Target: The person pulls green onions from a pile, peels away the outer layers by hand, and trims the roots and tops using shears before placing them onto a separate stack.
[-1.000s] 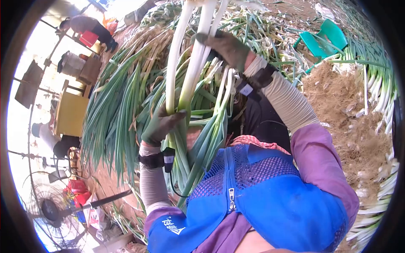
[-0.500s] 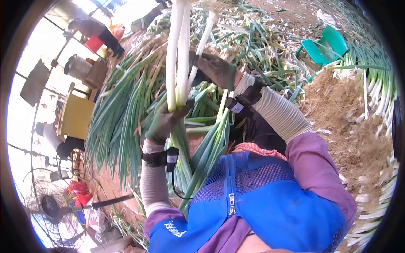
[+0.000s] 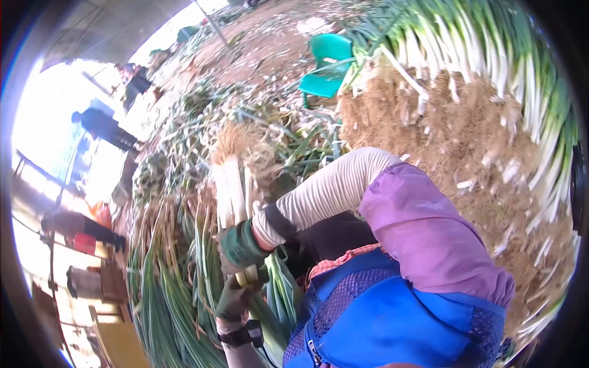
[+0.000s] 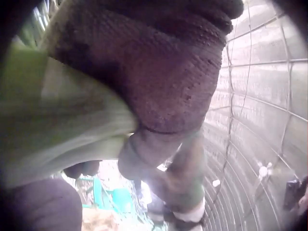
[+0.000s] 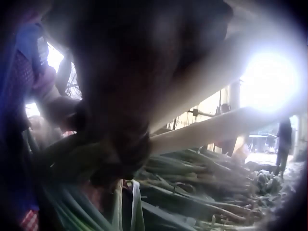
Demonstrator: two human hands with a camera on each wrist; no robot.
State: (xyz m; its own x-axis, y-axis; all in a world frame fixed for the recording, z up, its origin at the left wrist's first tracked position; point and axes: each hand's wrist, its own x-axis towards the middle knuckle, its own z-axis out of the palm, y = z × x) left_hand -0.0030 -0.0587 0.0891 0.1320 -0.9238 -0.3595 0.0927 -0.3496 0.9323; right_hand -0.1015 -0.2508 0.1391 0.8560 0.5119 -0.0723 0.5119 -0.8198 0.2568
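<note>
A small bunch of long green onions (image 3: 230, 187) stands roots up in front of me, thick white shanks above and green leaves below. My gloved left hand (image 3: 236, 300) grips the bunch where white turns to green; in the left wrist view a pale green stalk (image 4: 72, 120) passes beside the glove. Just above it, my gloved right hand (image 3: 242, 248) wraps round the white shanks, its fingers mostly hidden behind the wrist. White shanks (image 5: 197, 137) stick out past the dark right hand (image 5: 130, 96) in the right wrist view.
A heap of leafy green onions (image 3: 172, 288) lies in front, with peeled scraps (image 3: 202, 116) behind. To the right are rooty, trimmed onions (image 3: 442, 135) in a long row, and a green chair (image 3: 328, 67) stands past the scraps. People (image 3: 107, 126) are farther off to the left.
My right hand has moved from the separate shanks down onto the bunch, just above my left hand. The bunch has come lower, its roots now in view. The head view has turned rightward.
</note>
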